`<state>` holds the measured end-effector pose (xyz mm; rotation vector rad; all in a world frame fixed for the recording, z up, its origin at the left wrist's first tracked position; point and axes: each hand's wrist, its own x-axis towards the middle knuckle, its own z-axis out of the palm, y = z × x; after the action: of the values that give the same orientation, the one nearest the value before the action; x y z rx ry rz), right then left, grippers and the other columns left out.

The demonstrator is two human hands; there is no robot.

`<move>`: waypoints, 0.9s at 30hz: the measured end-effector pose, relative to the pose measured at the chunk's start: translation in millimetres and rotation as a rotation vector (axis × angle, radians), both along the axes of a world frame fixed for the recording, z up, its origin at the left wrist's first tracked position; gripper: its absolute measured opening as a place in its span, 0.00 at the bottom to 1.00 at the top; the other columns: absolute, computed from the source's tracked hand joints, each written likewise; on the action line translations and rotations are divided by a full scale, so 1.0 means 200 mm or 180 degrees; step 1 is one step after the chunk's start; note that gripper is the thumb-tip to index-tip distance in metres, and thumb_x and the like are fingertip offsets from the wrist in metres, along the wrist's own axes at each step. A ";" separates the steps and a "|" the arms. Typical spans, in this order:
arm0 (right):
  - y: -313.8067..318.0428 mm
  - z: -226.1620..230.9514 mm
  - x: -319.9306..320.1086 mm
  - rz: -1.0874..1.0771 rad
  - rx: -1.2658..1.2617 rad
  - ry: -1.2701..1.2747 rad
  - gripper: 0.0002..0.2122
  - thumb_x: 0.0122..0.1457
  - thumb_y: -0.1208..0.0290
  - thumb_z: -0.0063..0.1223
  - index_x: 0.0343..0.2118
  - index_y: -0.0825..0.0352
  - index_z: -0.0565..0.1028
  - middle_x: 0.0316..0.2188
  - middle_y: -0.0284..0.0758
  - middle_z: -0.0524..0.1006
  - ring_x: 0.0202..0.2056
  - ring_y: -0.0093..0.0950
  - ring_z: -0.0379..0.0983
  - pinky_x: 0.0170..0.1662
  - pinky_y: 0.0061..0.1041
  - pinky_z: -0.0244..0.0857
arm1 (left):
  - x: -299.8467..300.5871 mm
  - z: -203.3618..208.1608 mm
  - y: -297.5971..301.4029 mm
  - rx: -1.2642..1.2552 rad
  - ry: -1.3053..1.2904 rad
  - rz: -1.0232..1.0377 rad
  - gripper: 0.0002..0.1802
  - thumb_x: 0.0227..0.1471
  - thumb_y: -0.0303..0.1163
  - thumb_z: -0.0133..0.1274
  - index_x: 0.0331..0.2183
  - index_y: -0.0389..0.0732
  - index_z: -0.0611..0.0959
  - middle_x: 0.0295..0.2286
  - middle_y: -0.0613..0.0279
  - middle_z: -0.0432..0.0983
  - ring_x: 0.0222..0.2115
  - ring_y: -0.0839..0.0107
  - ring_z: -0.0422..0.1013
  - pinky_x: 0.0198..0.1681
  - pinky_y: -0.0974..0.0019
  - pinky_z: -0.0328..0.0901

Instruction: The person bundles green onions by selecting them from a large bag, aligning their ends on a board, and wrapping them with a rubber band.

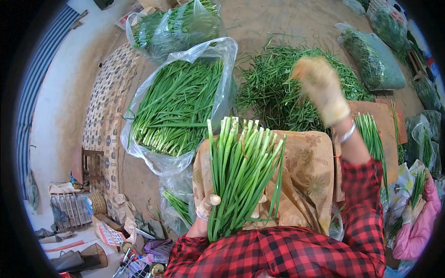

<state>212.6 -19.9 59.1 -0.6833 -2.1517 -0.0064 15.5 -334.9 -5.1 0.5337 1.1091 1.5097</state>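
My left hand [207, 206], in a pale glove, is closed round a thick bunch of garlic chives [241, 178]. Its thumb shows on the near left side and fingertips peek out on the right. The bunch stands with its white cut ends pointing away from me and its leaves toward my lap, over a brown flowered cloth [308, 180]. My right hand [321, 90], gloved too, is raised over a heap of loose green leaves [273, 88]. Motion blurs its fingers, so I cannot make out their pose or anything in them.
An open plastic bag [227, 60] full of chives lies ahead on the left, another filled bag [185, 28] behind it. More chives [371, 134] rest on a board at right. Beyond are packed bags [375, 65]. A person in pink sleeves [419, 227] handles greens at far right.
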 end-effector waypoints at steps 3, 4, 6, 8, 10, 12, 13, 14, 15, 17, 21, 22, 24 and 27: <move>0.23 -0.07 0.19 -0.2754 0.0703 -0.1213 0.21 0.50 0.68 0.55 0.50 0.56 0.67 0.55 0.42 0.63 0.58 0.40 0.57 0.59 0.39 0.51 | -0.01 0.00 0.05 0.0011 -0.0025 -0.0063 0.46 0.32 0.40 0.66 0.53 0.35 0.65 0.47 0.55 0.68 0.45 0.62 0.68 0.50 0.60 0.61; 0.14 0.01 0.11 -0.1791 0.0227 -0.0649 0.19 0.50 0.68 0.56 0.47 0.57 0.70 0.55 0.43 0.64 0.58 0.40 0.56 0.59 0.42 0.49 | -0.02 0.00 0.05 0.0023 0.0019 0.0011 0.46 0.32 0.40 0.66 0.53 0.35 0.65 0.47 0.55 0.68 0.45 0.62 0.68 0.51 0.60 0.61; -0.13 0.08 -0.02 0.0006 -0.0622 -0.0324 0.15 0.48 0.64 0.57 0.40 0.60 0.74 0.54 0.43 0.65 0.59 0.41 0.54 0.59 0.46 0.46 | -0.02 -0.01 0.08 0.0073 0.0132 0.0068 0.46 0.32 0.40 0.66 0.53 0.36 0.65 0.47 0.55 0.68 0.45 0.62 0.67 0.51 0.60 0.61; -0.36 0.07 -0.09 0.0875 -0.1140 -0.0816 0.17 0.46 0.57 0.59 0.35 0.63 0.76 0.53 0.44 0.66 0.59 0.42 0.53 0.60 0.44 0.45 | -0.02 0.01 0.13 0.0177 0.0273 0.0063 0.47 0.31 0.39 0.66 0.53 0.36 0.64 0.47 0.55 0.68 0.46 0.62 0.67 0.51 0.60 0.61; -0.50 0.04 -0.16 0.0758 -0.1423 -0.1231 0.21 0.44 0.51 0.60 0.32 0.64 0.75 0.52 0.45 0.66 0.59 0.42 0.54 0.61 0.41 0.45 | -0.02 0.03 0.16 0.0256 0.0396 0.0032 0.48 0.31 0.39 0.67 0.53 0.36 0.64 0.47 0.55 0.68 0.46 0.62 0.67 0.51 0.60 0.61; -0.54 -0.03 -0.19 0.0529 -0.1617 -0.1254 0.23 0.41 0.51 0.63 0.31 0.66 0.73 0.51 0.46 0.67 0.58 0.44 0.55 0.61 0.41 0.46 | -0.01 0.04 0.15 0.0281 0.0470 -0.0056 0.48 0.30 0.39 0.67 0.54 0.36 0.64 0.47 0.55 0.68 0.46 0.62 0.67 0.51 0.60 0.61; -0.55 -0.07 -0.19 0.0492 -0.1875 -0.1093 0.23 0.41 0.50 0.62 0.30 0.67 0.74 0.51 0.46 0.67 0.58 0.45 0.55 0.61 0.40 0.45 | -0.01 0.05 0.14 0.0262 0.0488 -0.0116 0.48 0.30 0.39 0.67 0.54 0.36 0.64 0.48 0.55 0.68 0.46 0.62 0.67 0.51 0.60 0.61; -0.56 -0.10 -0.19 0.0452 -0.2132 -0.0933 0.23 0.41 0.49 0.61 0.29 0.68 0.75 0.50 0.47 0.68 0.57 0.46 0.56 0.61 0.40 0.45 | -0.01 0.05 0.12 0.0228 0.0483 -0.0230 0.49 0.30 0.39 0.67 0.54 0.36 0.64 0.48 0.55 0.68 0.46 0.61 0.67 0.51 0.60 0.61; -0.57 -0.11 -0.19 0.0409 -0.2389 -0.0772 0.24 0.41 0.48 0.60 0.28 0.69 0.75 0.50 0.47 0.68 0.57 0.47 0.57 0.61 0.40 0.44 | -0.01 0.05 0.10 0.0176 0.0444 -0.0399 0.49 0.30 0.38 0.67 0.54 0.36 0.63 0.48 0.55 0.68 0.46 0.61 0.67 0.51 0.60 0.61; -0.57 -0.09 -0.17 0.0606 -0.2726 -0.0664 0.18 0.43 0.55 0.61 0.25 0.67 0.75 0.46 0.48 0.71 0.56 0.47 0.58 0.60 0.37 0.48 | -0.01 0.04 0.07 0.0025 0.0221 -0.0809 0.50 0.30 0.38 0.68 0.54 0.36 0.63 0.48 0.55 0.67 0.47 0.61 0.67 0.51 0.60 0.61; -0.56 -0.18 -0.15 0.1374 -0.3575 0.0017 0.08 0.45 0.68 0.60 0.23 0.68 0.75 0.37 0.40 0.74 0.47 0.37 0.67 0.51 0.31 0.58 | -0.02 0.00 0.02 -0.0209 -0.0409 -0.1089 0.51 0.29 0.38 0.68 0.55 0.36 0.63 0.48 0.55 0.67 0.47 0.61 0.66 0.52 0.59 0.61; -0.53 -0.16 -0.15 0.1613 -0.4005 0.0133 0.08 0.45 0.70 0.60 0.23 0.69 0.75 0.36 0.38 0.73 0.45 0.34 0.68 0.49 0.29 0.59 | -0.03 -0.01 0.01 -0.0246 -0.0520 -0.1004 0.51 0.29 0.38 0.68 0.55 0.36 0.62 0.48 0.55 0.67 0.47 0.61 0.66 0.52 0.59 0.61; -0.48 -0.18 -0.14 0.1781 -0.4400 0.0330 0.05 0.47 0.74 0.58 0.24 0.70 0.75 0.34 0.32 0.72 0.37 0.24 0.68 0.43 0.24 0.61 | -0.04 -0.02 0.01 -0.0308 -0.0641 -0.0848 0.52 0.28 0.37 0.69 0.55 0.36 0.62 0.49 0.55 0.67 0.47 0.61 0.66 0.52 0.59 0.61; -0.36 -0.07 -0.11 0.1619 -0.4018 0.0195 0.04 0.50 0.73 0.57 0.25 0.68 0.75 0.33 0.36 0.77 0.37 0.23 0.72 0.46 0.23 0.64 | -0.06 -0.04 -0.01 -0.0382 -0.0708 -0.0646 0.53 0.28 0.37 0.69 0.55 0.36 0.62 0.49 0.55 0.67 0.48 0.61 0.66 0.52 0.59 0.61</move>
<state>189.6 -91.4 45.6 -0.7266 -2.0235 1.7045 4.4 -336.6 -12.1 0.3732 0.9364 1.2833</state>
